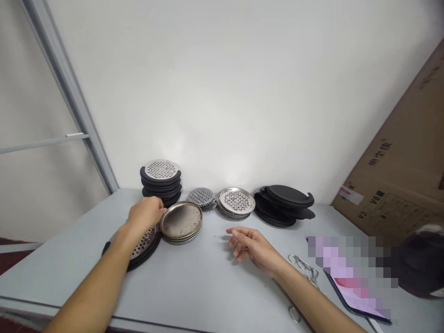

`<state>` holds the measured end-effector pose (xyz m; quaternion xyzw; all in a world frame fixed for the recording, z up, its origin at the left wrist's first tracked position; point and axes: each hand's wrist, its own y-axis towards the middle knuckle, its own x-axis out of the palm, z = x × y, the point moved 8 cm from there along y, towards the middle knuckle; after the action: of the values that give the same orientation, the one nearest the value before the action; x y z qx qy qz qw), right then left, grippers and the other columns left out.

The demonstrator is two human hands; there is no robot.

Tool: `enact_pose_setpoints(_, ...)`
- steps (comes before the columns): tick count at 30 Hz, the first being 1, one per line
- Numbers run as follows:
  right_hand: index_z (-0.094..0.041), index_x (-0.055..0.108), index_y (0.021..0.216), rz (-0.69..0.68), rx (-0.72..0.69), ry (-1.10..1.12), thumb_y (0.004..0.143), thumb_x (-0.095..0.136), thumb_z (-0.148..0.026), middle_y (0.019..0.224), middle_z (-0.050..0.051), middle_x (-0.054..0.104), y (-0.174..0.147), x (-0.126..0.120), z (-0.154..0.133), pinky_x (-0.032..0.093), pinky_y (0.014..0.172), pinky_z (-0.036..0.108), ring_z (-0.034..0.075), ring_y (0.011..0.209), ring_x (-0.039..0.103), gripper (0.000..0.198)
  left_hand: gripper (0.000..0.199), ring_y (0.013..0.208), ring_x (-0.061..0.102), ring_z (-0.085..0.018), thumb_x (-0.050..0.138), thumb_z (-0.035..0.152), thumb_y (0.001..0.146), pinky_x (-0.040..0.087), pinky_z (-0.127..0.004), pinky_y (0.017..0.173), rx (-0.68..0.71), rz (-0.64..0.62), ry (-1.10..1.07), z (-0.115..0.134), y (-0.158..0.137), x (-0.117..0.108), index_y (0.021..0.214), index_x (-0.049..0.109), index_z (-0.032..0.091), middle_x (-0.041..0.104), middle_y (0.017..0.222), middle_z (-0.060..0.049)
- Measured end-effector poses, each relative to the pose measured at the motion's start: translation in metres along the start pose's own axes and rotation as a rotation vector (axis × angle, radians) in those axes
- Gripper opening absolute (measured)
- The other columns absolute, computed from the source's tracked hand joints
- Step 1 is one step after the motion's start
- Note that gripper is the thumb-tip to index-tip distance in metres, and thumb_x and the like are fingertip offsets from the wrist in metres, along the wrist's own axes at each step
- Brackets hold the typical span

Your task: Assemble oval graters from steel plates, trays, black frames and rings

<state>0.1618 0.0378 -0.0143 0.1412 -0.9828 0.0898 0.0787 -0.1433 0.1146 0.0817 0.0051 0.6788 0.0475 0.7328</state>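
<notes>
My left hand (147, 212) is over the far edge of a round metal grater disc (147, 241) in a black surround, at the front left. Its fingers are curled, and what they hold, if anything, is hidden. Right beside it is a stack of round, shallow metal lids or trays (182, 219), the top one stained. Behind my left hand rises a stack of black rings (161, 182) topped by a slotted metal disc (162, 169). My right hand (253, 247) is open above the grey table, fingers apart and holding nothing.
Along the wall are small perforated discs (201, 197), rimmed grater discs (237, 202) and a loose pile of black round pieces (286, 201). At right lie metal scissor-like tools (305, 266), a tablet (360, 296), a dark round object (421, 261) and a large cardboard box (391, 175).
</notes>
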Motion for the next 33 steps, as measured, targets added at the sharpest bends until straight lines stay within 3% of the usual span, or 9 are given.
enact_pose_setpoints(4,-0.013,0.065,0.104,0.021,0.018,0.003,0.081,0.069,-0.043,0.082,0.005,0.064,0.001,-0.005,0.004,0.051,0.051,0.023,0.011,0.059,0.059,0.038,0.022,0.095,0.065,-0.038,0.061,0.028,0.077,0.048,-0.040,0.076,-0.008,-0.011,0.027,0.030,0.014,0.004,0.090,0.072,0.015,0.071,0.100,-0.020)
enact_pose_setpoints(11,-0.012,0.067,0.101,-0.044,0.055,-0.041,0.079,0.072,-0.040,0.080,0.004,0.064,-0.002,0.005,0.009,0.051,0.053,0.024,0.010,0.058,0.059,0.036,0.028,0.098,0.066,-0.037,0.052,0.020,0.081,0.050,-0.042,0.077,-0.020,0.032,0.048,0.023,0.006,0.025,0.104,0.067,0.013,0.069,0.103,-0.023)
enact_pose_setpoints(17,-0.011,0.067,0.100,-0.045,0.056,-0.041,0.076,0.074,-0.042,0.079,0.004,0.064,-0.003,0.009,0.007,0.050,0.052,0.026,0.010,0.056,0.058,0.039,0.026,0.096,0.066,-0.037,0.050,0.009,0.076,0.050,-0.041,0.075,-0.032,0.024,0.043,0.022,0.009,0.028,0.092,0.071,0.012,0.069,0.100,-0.024)
enact_pose_setpoints(22,-0.011,0.067,0.100,-0.056,0.051,-0.040,0.077,0.073,-0.042,0.079,0.004,0.064,-0.002,0.008,0.009,0.050,0.052,0.026,0.010,0.057,0.059,0.039,0.031,0.096,0.066,-0.035,0.050,0.006,0.073,0.050,-0.038,0.076,-0.051,0.049,0.015,0.020,0.009,0.025,0.093,0.072,0.015,0.070,0.102,-0.021)
enact_pose_setpoints(29,-0.012,0.067,0.100,-0.054,0.053,-0.043,0.077,0.073,-0.041,0.079,0.004,0.064,-0.002,0.006,0.009,0.050,0.053,0.025,0.010,0.058,0.058,0.038,0.031,0.093,0.067,-0.033,0.047,0.013,0.079,0.048,-0.037,0.074,-0.077,0.098,-0.050,0.013,0.008,0.015,0.101,0.069,0.016,0.071,0.099,-0.019)
enact_pose_setpoints(33,-0.012,0.068,0.100,-0.035,0.028,-0.042,0.078,0.072,-0.042,0.080,0.004,0.064,-0.002,0.002,0.005,0.049,0.052,0.025,0.010,0.058,0.058,0.037,0.026,0.095,0.066,-0.028,0.047,0.020,0.084,0.046,-0.032,0.076,-0.045,0.142,-0.126,0.009,0.007,0.000,0.101,0.067,0.019,0.072,0.096,-0.012)
